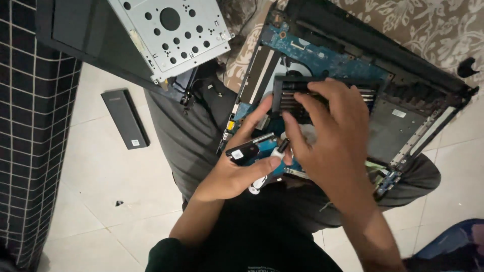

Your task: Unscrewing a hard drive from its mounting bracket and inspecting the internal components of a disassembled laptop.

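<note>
I note an opened laptop chassis [403,121] lying across the person's lap, its blue circuit board [322,53] exposed along the upper edge and a black finned heatsink module [297,93] seated near the middle. Above and to the left, a grey perforated metal bracket [174,35] rests on a dark laptop panel [83,32], overlapping the chassis corner and crowding that side. A slim black rectangular device [125,118] lies well apart on the pale tiled floor [101,171], beside a black checked fabric [30,126] at the frame's left edge. A patterned beige cloth [423,25] shows behind the chassis. The right hand [333,136] spreads over the centre of the chassis, fingers loosely curled and extended, fingertips touching the heatsink module; it covers much of the board beneath, and I see nothing clamped in it. The left hand [242,166] sits just beside it at the chassis's near edge, thumb and forefinger pinched on a small black component [244,151] with a white label, close to a white connector piece [259,184]. The two hands nearly touch.
</note>
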